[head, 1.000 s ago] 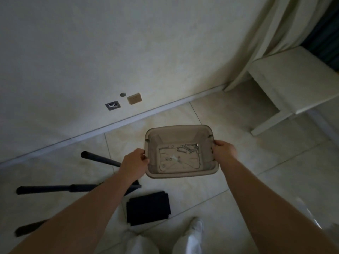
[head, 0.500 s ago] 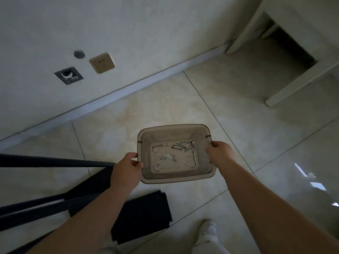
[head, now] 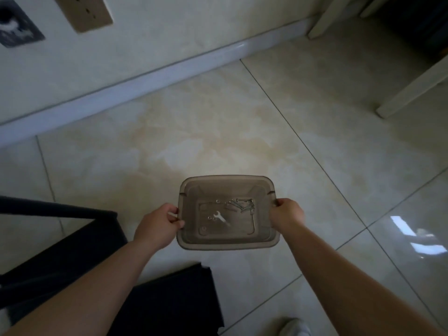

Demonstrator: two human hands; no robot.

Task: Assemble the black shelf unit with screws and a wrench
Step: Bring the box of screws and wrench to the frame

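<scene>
I hold a translucent grey-brown plastic bin (head: 225,243) low over the tiled floor. My left hand (head: 157,226) grips its left rim and my right hand (head: 287,214) grips its right rim. Inside the bin lie a small silver wrench (head: 221,217), a cluster of screws (head: 242,205) toward the far right, and a few loose washers. Black shelf parts lie on the floor to the left: a long black frame with rails (head: 58,241) and a flat black panel (head: 179,301) just below the bin.
The wall with a grey baseboard (head: 155,76) runs across the top, with a beige socket (head: 83,12) and a dark plate (head: 17,27). White furniture legs (head: 412,90) stand at the upper right. My shoe (head: 294,327) shows at the bottom.
The view has dropped closer to the floor and wall. The bin, still held in both hands, sits lower toward the tiles; the black parts fill more of the lower left.
</scene>
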